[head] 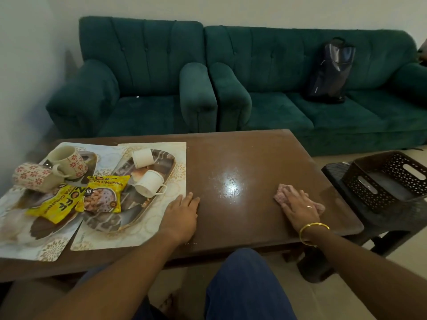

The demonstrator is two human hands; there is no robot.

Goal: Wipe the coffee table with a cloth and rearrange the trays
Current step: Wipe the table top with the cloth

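- Pink cloth (280, 190), crumpled and soft, lies on the right part of the glossy brown wooden surface (242, 158); right hand (298, 207) presses flat on it, fingers spread, gold bangle (312, 232) on the wrist.
- Left hand (182, 210) lies flat and open on the surface, fingertips touching the edge of the near placemat (147, 234).
- Two oblong trays on patterned mats at the left: near tray (138, 218) holds two plain white cups on their sides; far tray (90, 158), mostly hidden, carries floral mugs, possibly two.
- Yellow snack packets (104, 195), glossy plastic, span both trays.
- Dark perforated basket (388, 181) sits on a stool to the right; green tufted sofa (277, 65) behind.
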